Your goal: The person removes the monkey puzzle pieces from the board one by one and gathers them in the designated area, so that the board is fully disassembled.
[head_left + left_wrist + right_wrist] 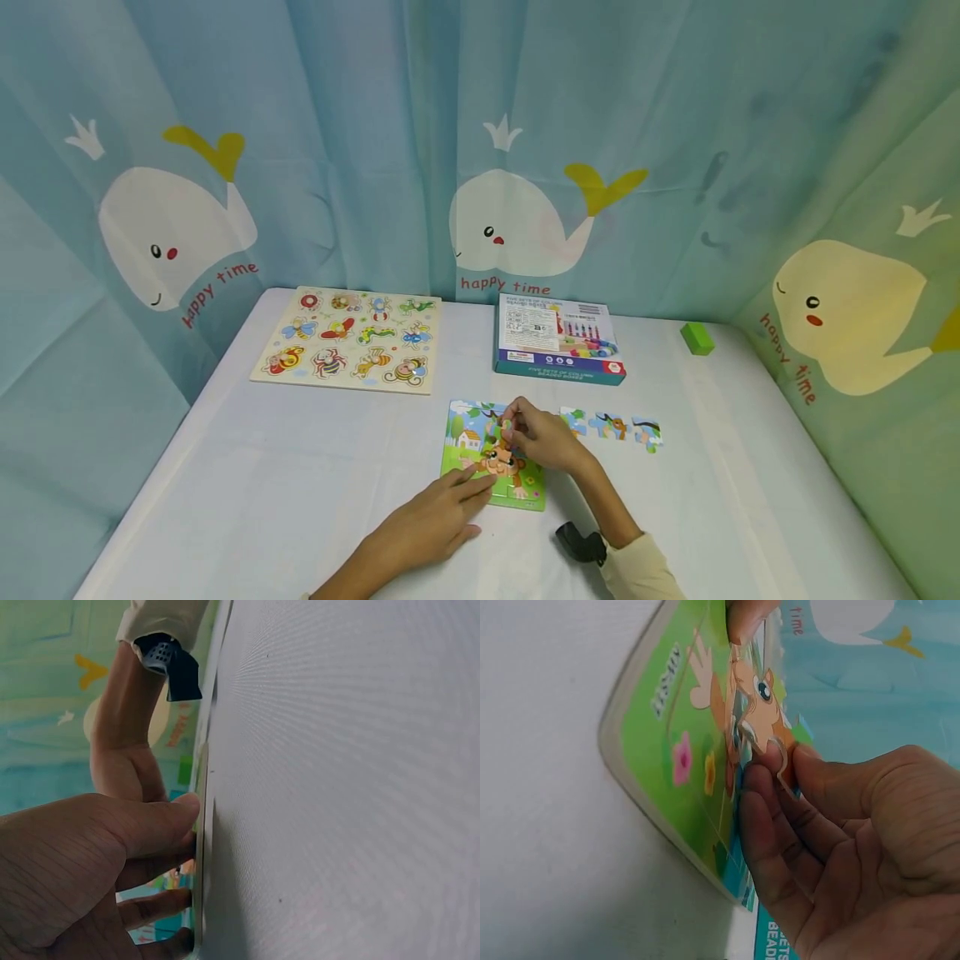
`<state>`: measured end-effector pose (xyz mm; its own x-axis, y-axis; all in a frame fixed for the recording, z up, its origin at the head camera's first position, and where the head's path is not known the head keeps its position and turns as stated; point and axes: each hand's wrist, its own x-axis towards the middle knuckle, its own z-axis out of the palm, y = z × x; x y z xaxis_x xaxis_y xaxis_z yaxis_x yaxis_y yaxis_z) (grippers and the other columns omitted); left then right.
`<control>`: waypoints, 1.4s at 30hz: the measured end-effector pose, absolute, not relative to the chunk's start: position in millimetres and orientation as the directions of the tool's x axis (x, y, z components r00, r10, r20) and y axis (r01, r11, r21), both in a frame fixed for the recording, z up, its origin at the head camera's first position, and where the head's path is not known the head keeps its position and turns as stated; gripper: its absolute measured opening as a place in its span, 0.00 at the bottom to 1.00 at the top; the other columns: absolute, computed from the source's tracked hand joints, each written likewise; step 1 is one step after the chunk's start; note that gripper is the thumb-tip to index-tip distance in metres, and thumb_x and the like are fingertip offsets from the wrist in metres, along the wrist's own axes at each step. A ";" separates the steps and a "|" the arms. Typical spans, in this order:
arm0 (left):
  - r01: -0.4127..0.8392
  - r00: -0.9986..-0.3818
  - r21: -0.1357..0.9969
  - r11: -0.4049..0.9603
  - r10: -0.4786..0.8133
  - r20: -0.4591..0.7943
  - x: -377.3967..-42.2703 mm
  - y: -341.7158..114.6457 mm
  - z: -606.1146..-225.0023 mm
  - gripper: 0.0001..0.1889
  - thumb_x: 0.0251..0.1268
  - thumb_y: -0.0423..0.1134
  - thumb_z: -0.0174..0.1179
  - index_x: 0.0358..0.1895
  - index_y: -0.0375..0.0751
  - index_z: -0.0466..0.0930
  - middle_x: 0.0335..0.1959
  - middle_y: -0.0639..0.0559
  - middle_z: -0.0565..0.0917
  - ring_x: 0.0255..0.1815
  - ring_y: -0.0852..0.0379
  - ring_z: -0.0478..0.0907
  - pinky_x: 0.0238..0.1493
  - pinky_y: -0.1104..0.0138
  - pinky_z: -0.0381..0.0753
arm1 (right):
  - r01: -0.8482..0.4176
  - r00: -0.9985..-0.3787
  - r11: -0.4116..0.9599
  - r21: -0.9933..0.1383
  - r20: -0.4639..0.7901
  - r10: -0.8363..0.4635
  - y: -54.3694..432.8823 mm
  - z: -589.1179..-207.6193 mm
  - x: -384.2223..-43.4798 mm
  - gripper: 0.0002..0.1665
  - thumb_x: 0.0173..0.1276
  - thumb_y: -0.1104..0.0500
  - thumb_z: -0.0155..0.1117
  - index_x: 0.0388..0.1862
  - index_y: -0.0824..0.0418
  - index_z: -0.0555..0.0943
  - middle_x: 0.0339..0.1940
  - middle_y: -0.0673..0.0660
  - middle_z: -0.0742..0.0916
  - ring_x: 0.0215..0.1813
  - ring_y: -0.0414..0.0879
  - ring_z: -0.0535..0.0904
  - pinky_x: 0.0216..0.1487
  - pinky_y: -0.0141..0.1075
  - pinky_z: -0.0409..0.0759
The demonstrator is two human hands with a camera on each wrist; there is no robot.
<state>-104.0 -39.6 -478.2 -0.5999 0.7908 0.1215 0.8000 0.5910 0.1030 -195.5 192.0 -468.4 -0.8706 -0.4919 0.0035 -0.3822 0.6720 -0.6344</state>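
Note:
A square jigsaw puzzle board (pixel 452 458) with a monkey, a small house and green grass lies flat on the white table. My left hand (pixel 431 521) rests on its lower left part, fingers extended over the picture. Over the upper part of the board, my right hand (pixel 551 437) pinches a puzzle piece (pixel 763 712) between thumb and fingers. That piece shows part of the monkey's face with one eye and stands tilted up from the board. Loose puzzle pieces (pixel 611 426) lie in a row just right of the board.
A wooden board (pixel 352 350) with several insect and animal shapes lies at the back left. Behind the puzzle is a flat box of beads (pixel 558 337), with a green block (pixel 697 338) farther right. A whale-printed curtain (pixel 360 167) borders the table.

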 end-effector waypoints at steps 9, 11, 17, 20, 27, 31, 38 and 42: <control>0.799 -0.601 0.106 0.592 0.789 0.124 -104.1 -39.5 -479.7 0.25 0.71 0.49 0.55 0.66 0.41 0.75 0.72 0.51 0.70 0.70 0.47 0.69 0.67 0.61 0.72 | -0.184 -0.868 0.514 -0.838 -0.107 -0.484 198.8 -471.2 -198.7 0.11 0.75 0.62 0.55 0.50 0.66 0.70 0.31 0.58 0.84 0.33 0.41 0.82 0.40 0.31 0.83; 0.794 -0.607 0.112 0.597 0.786 0.115 -104.0 -39.8 -479.5 0.25 0.72 0.49 0.55 0.66 0.41 0.74 0.72 0.51 0.69 0.71 0.47 0.69 0.67 0.60 0.72 | -0.115 -0.860 0.437 -0.892 -0.130 -0.493 202.5 -473.1 -200.9 0.12 0.75 0.63 0.55 0.52 0.70 0.70 0.32 0.63 0.84 0.35 0.44 0.83 0.42 0.35 0.85; 0.780 -0.624 0.138 0.610 0.776 0.092 -103.8 -40.1 -478.2 0.25 0.72 0.49 0.55 0.66 0.42 0.74 0.73 0.52 0.69 0.71 0.47 0.69 0.67 0.60 0.73 | -0.128 -0.875 0.399 -0.908 -0.086 -0.476 211.5 -473.2 -203.9 0.15 0.74 0.61 0.57 0.55 0.68 0.75 0.33 0.65 0.85 0.33 0.43 0.81 0.31 0.41 0.85; 0.777 -0.626 0.156 0.610 0.775 0.089 -103.6 -40.3 -478.1 0.25 0.71 0.48 0.56 0.67 0.42 0.73 0.73 0.52 0.69 0.71 0.46 0.68 0.67 0.59 0.73 | -0.142 -0.892 0.411 -0.901 -0.063 -0.448 214.9 -470.6 -203.3 0.16 0.74 0.60 0.57 0.56 0.66 0.77 0.34 0.64 0.85 0.31 0.45 0.80 0.27 0.42 0.84; 0.774 -0.627 0.172 0.609 0.774 0.086 -103.7 -39.5 -479.4 0.25 0.71 0.48 0.56 0.68 0.42 0.72 0.73 0.52 0.68 0.72 0.47 0.68 0.67 0.59 0.73 | -0.133 -0.916 0.423 -0.896 -0.052 -0.397 225.3 -458.9 -198.0 0.19 0.74 0.63 0.55 0.61 0.68 0.76 0.33 0.63 0.83 0.31 0.44 0.79 0.31 0.46 0.85; 0.774 -0.630 0.161 0.612 0.771 0.098 -103.3 -38.3 -479.6 0.25 0.70 0.48 0.57 0.67 0.44 0.73 0.72 0.52 0.69 0.72 0.47 0.68 0.67 0.58 0.73 | -0.083 -0.929 0.436 -0.896 -0.089 -0.359 233.8 -451.2 -192.0 0.21 0.74 0.66 0.54 0.64 0.68 0.74 0.36 0.65 0.83 0.32 0.44 0.79 0.34 0.44 0.85; 0.781 -0.621 0.022 0.624 0.774 0.124 -100.4 -32.7 -481.8 0.25 0.69 0.52 0.57 0.67 0.52 0.73 0.70 0.52 0.72 0.70 0.47 0.69 0.67 0.58 0.72 | 0.055 -0.967 0.427 -0.903 -0.154 -0.201 254.6 -442.6 -180.2 0.15 0.72 0.62 0.59 0.54 0.70 0.77 0.39 0.62 0.88 0.38 0.43 0.82 0.38 0.39 0.85; 0.756 -0.653 0.026 0.654 0.752 0.088 -97.6 -28.9 -481.1 0.26 0.69 0.55 0.56 0.69 0.56 0.71 0.71 0.54 0.70 0.71 0.46 0.67 0.65 0.56 0.73 | 0.092 -0.979 0.431 -0.897 -0.162 -0.127 265.6 -440.0 -172.5 0.17 0.72 0.59 0.61 0.51 0.71 0.78 0.36 0.58 0.87 0.35 0.41 0.81 0.37 0.37 0.84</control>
